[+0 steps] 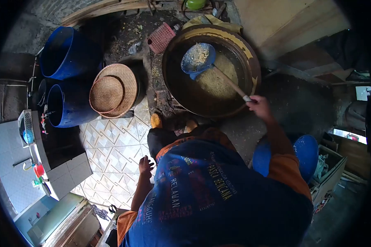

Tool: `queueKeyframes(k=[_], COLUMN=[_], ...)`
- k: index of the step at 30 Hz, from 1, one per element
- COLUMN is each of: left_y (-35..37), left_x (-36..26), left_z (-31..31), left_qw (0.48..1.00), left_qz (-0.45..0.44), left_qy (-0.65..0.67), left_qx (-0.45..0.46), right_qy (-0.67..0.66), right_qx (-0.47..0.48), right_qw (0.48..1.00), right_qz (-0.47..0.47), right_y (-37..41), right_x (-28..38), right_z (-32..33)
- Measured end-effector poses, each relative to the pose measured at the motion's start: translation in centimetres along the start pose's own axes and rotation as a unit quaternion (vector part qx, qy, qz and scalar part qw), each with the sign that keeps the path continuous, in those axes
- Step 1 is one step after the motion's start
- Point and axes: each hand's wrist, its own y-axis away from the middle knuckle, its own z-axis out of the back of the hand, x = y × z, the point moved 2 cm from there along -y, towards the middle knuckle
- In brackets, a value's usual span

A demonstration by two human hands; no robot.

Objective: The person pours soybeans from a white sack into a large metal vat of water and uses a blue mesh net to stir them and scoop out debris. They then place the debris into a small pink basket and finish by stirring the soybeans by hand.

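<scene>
My right hand is closed around the wooden handle of a long-handled blue scoop. The scoop's bowl is over a large round vat and holds pale, wet-looking grains or beans. Below it, a pale, grainy mass lies in the dark liquid inside the vat. Down at my left side, my left hand hangs above the tiled floor with its fingers apart and nothing in it.
Two flat woven trays are stacked to the left of the vat. Tall blue barrels stand farther left, and blue drums are at my right. A pink basket sits against the vat's left side. Patterned floor tiles lie to my left.
</scene>
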Motion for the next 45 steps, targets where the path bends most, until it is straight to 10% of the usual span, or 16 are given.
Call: queueKeyframes(k=[9,11,17,36,38,45], left_y=[0.0,0.1,0.5,1.0,0.7,1.1], left_x=[-0.9,-1.0,-0.7,0.1,0.1,-0.4], left_z=[-1.1,-1.2,-1.1,-1.2,-1.2,-1.1], left_qw=[1.0,1.0,1.0,1.0,1.0,1.0], left_qz=[-0.019,-0.019,-0.017,0.006,0.007,0.006], left_qy=[-0.012,-0.009,-0.004,-0.007,-0.001,-0.001], left_qx=[-0.003,-0.001,-0.004,-0.005,-0.005,-0.01], right_qy=[0.249,0.466,0.51,0.366,0.283,0.179], right_qx=[0.021,-0.015,0.013,0.156,0.163,0.115], right_qw=[0.964,0.876,0.848,0.913,0.944,0.976], right_qz=[0.088,0.121,0.145,0.09,-0.052,0.035], right_y=[1.7,1.8,0.1,1.1,1.5,1.2], right_x=[1.8,3.0,-0.8,-3.8,-3.1,-4.9], right_z=[13.2,14.6,17.7,7.8,5.8,-1.4])
